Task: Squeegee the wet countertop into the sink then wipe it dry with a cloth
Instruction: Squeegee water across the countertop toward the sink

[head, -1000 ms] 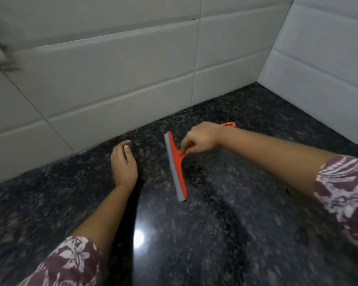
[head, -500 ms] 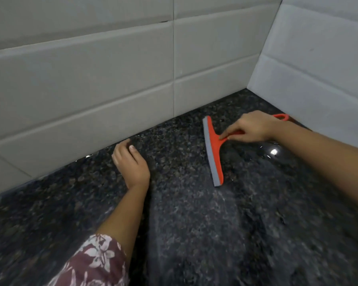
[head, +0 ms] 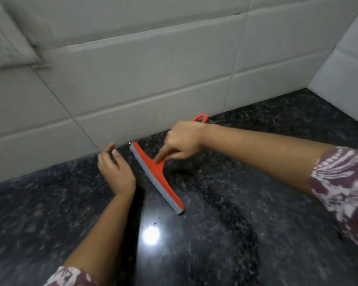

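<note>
An orange squeegee (head: 161,178) with a grey rubber blade lies blade-down on the dark speckled granite countertop (head: 246,234). My right hand (head: 184,139) grips its handle, index finger stretched along the neck; the handle's orange loop shows behind my wrist. The blade runs diagonally from near the wall toward me. My left hand (head: 116,170) rests flat on the counter just left of the blade, fingers close to the wall. The counter shines wet, with a bright light reflection in front of the blade. No sink or cloth is in view.
White tiled walls (head: 153,75) rise at the back and meet another tiled wall (head: 343,79) in a corner at the right. A white switch plate (head: 6,48) sits on the wall at upper left. Floral sleeves cover both forearms near the frame's edges.
The squeegee and my right hand have moved left along the wall, away from the corner, closing on my left hand. The view has shifted left; the switch plate has come into sight.
</note>
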